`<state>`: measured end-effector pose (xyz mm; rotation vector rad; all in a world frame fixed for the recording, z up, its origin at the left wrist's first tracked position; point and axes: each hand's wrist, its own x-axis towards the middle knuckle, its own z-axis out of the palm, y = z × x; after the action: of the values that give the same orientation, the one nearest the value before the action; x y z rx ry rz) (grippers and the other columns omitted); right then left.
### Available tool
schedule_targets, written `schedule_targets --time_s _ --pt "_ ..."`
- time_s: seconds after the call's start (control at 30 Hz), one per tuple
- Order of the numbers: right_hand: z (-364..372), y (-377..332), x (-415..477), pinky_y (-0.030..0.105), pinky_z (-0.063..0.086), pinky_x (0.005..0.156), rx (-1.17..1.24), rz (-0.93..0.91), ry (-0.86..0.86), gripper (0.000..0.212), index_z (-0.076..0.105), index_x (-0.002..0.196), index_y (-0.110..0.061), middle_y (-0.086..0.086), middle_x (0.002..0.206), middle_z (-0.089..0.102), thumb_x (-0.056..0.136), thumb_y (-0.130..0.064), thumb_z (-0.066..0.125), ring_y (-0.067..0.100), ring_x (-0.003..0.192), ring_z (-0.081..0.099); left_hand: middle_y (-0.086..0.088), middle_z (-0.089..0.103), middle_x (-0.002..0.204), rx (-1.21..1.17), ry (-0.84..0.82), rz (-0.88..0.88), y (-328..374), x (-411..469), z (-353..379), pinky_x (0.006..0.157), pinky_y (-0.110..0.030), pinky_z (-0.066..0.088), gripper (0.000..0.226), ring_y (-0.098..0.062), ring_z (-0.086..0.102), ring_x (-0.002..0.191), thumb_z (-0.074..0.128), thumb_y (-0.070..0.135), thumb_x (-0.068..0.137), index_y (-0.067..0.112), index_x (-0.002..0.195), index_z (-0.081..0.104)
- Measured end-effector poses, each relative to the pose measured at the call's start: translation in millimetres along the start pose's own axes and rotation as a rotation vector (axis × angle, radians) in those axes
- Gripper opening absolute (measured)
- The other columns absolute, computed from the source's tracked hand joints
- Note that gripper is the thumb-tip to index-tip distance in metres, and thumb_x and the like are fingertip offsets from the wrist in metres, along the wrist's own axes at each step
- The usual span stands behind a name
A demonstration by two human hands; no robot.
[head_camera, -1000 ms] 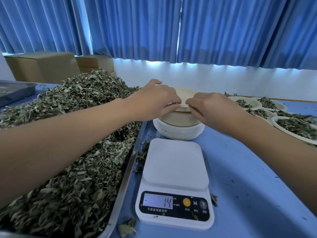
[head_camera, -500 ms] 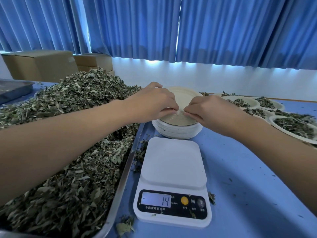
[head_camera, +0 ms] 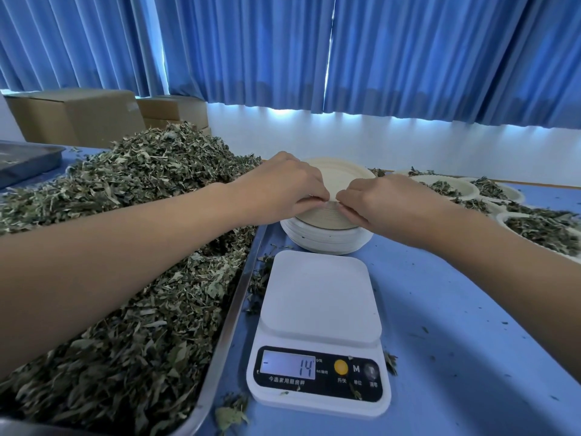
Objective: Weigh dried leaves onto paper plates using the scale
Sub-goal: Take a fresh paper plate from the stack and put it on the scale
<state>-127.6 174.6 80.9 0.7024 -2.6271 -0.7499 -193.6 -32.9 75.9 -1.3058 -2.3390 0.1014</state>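
A stack of paper plates [head_camera: 327,237] stands on the blue table behind the white scale [head_camera: 319,319], beige plates on top of white ones. My left hand [head_camera: 283,190] and my right hand [head_camera: 383,206] meet at the stack's near rim, and both pinch the edge of the top beige plate [head_camera: 342,174]. The scale's platform is bare and its display reads -14. A big heap of dried leaves [head_camera: 132,247] fills a metal tray on the left.
Several paper plates with leaves [head_camera: 540,228] sit at the right. A second metal tray [head_camera: 25,158] lies at the far left, with cardboard boxes [head_camera: 78,118] behind it. Loose leaf bits are scattered on the table [head_camera: 471,357].
Both hands stay at the stack's near rim; the fingertips have closed in on the top plate's edge. The scale reading has not changed.
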Motion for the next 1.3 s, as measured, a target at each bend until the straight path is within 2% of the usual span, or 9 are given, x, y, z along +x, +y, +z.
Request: schedule_targets --time_s 0.3,0.5,0.67,0.83,0.93,1.07,1.17,1.23,1.3 --pt "-9 7 6 0.039 0.029 0.057 0.066 0.192 0.202 0.013 0.051 0.111 -0.006 0.010 0.096 0.044 0.102 -0.011 0.043 0.033 0.063 0.038 0.007 0.063 0.098 0.150 0.143 -0.174 5 10 -17 0.104 -0.040 0.033 0.025 -0.020 0.058 0.098 0.039 0.028 0.105 0.027 0.106 0.064" --pt "-26 -9 -29 0.048 0.049 0.054 0.175 0.207 0.459 0.013 0.062 0.103 0.000 0.015 0.097 0.057 0.093 0.005 0.053 0.042 0.070 0.054 0.010 0.062 0.096 0.023 0.239 -0.200 31 -17 -46 0.106 -0.039 0.032 0.021 -0.018 0.057 0.100 0.046 0.026 0.103 0.025 0.109 0.066" --pt "-14 -56 -96 0.042 0.051 0.046 0.183 0.034 0.661 0.027 0.069 0.110 0.005 0.021 0.097 0.067 0.085 0.013 0.060 0.040 0.067 0.062 0.009 0.071 0.101 -0.018 0.265 -0.001 74 -79 -58 0.102 -0.052 0.040 0.014 -0.020 0.064 0.099 0.062 0.024 0.098 0.024 0.107 0.073" --pt "4 -98 -132 0.039 0.051 0.045 0.292 -0.105 0.553 0.049 0.068 0.122 0.007 0.020 0.108 0.069 0.074 0.016 0.070 0.036 0.070 0.065 0.012 0.071 0.102 -0.092 0.126 0.099 96 -124 -41 0.103 -0.051 0.042 0.015 -0.011 0.064 0.097 0.069 0.031 0.095 0.028 0.108 0.076" --pt "4 -108 -131 0.041 0.053 0.045 0.379 -0.099 0.498 0.030 0.071 0.118 -0.001 0.014 0.105 0.069 0.089 -0.003 0.069 0.033 0.066 0.065 0.016 0.070 0.103 -0.267 0.024 0.050 94 -129 -35 0.104 -0.042 0.041 0.029 -0.003 0.062 0.098 0.056 0.049 0.098 0.029 0.105 0.075" --pt "5 -93 -119 0.031 0.049 0.057 0.614 0.187 0.657 0.032 0.074 0.095 -0.009 0.003 0.092 0.066 0.102 -0.028 0.049 0.019 0.063 0.059 0.007 0.069 0.094 -0.365 0.101 -0.338 74 -123 -36 0.083 -0.039 0.052 0.052 -0.013 0.065 0.086 0.031 0.054 0.103 0.021 0.098 0.071" --pt "23 -64 -99 0.036 0.044 0.064 0.782 0.504 0.559 0.039 0.066 0.075 -0.008 0.004 0.074 0.063 0.103 -0.029 0.048 0.024 0.062 0.055 -0.003 0.063 0.128 -0.220 -0.331 -0.516 40 -113 -41 0.098 -0.043 0.051 0.031 -0.023 0.062 0.109 0.046 0.036 0.102 0.022 0.124 0.064" --pt "41 -48 -86 0.041 0.052 0.066 0.828 0.643 0.397 0.041 0.066 0.074 -0.003 0.012 0.070 0.066 0.101 -0.029 0.050 0.033 0.062 0.058 -0.001 0.053 0.143 -0.177 -0.787 -0.525 26 -104 -52 0.107 -0.041 0.044 0.054 -0.021 0.055 0.119 0.060 0.045 0.096 0.024 0.144 0.050" --pt "60 -43 -78 0.045 0.056 0.067 0.862 0.730 0.268 0.040 0.069 0.077 -0.003 0.014 0.068 0.068 0.101 -0.030 0.052 0.037 0.063 0.060 -0.001 0.052 0.142 -0.138 -0.939 -0.511 24 -93 -52 0.106 -0.039 0.046 0.076 -0.022 0.056 0.120 0.074 0.051 0.083 0.024 0.148 0.046"
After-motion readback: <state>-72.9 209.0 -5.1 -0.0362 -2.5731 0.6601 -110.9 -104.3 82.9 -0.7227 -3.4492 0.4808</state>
